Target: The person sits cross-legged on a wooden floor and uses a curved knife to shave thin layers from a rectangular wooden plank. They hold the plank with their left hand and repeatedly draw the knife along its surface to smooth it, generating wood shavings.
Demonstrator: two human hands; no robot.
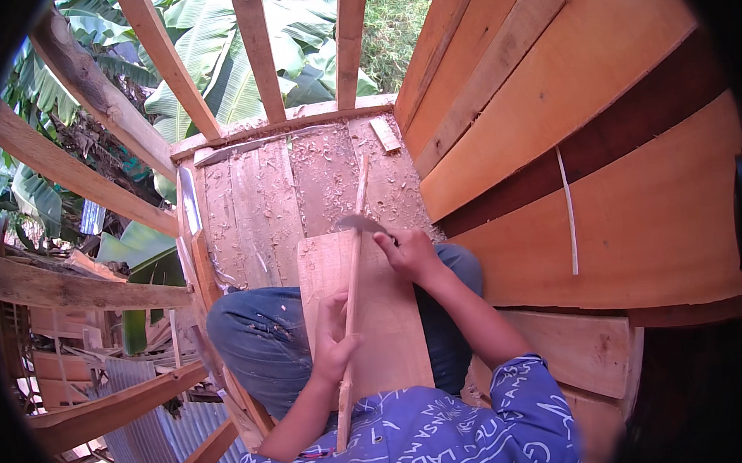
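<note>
My left hand (pixel 333 339) is closed around a long, thin wooden stick (pixel 353 286), gripping it at its lower half. The stick slants from my shirt up past the far end of a flat wooden board (pixel 392 330) that lies across my lap. In my right hand (pixel 408 256) is a knife, fingers wrapped round its handle, which the hand mostly hides. The curved dark blade (pixel 361 223) points left and meets the stick near the board's far edge.
Curled wood shavings (pixel 327 180) litter the plank floor (pixel 254 203) ahead. A small wood offcut (pixel 385 135) lies by the far sill. Slatted railings (pixel 96 185) stand at the left and front, with banana leaves beyond. A plank wall (pixel 602 213) rises close on the right.
</note>
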